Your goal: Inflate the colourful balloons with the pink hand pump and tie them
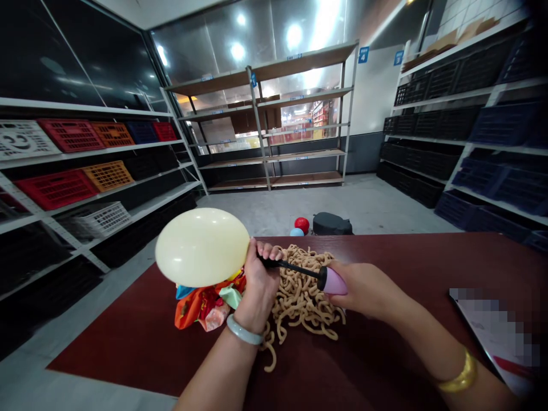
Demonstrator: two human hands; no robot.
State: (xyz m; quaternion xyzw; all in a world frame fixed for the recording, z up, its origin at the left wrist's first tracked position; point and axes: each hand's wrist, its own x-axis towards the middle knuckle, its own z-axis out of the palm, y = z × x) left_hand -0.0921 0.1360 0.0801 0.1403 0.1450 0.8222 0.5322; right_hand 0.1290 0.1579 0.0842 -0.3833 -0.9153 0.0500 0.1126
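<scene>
A pale yellow balloon [202, 246], swollen and shiny, sits over the left part of the table. My left hand [262, 274] is closed around its neck and the black nozzle end of a hand balloon pump; the join itself is hidden by the fingers. The pump's black rod [299, 268] runs right to its purple body [334, 282], which my right hand [363, 290] grips. Beneath both hands lies a heap of tan, rope-like curled pieces [306, 308]. Under the balloon, a crumpled colourful pile [201, 305] of orange, red, green and blue pieces rests on the table.
The dark red table [128, 337] spans the front. A flat pale item, partly pixelated, [492, 337] lies at its right. Beyond the far edge are a red balloon [302, 224], a light blue one [297, 232] and a dark grey object [332, 224]. Crate shelves [98, 154] stand at both sides.
</scene>
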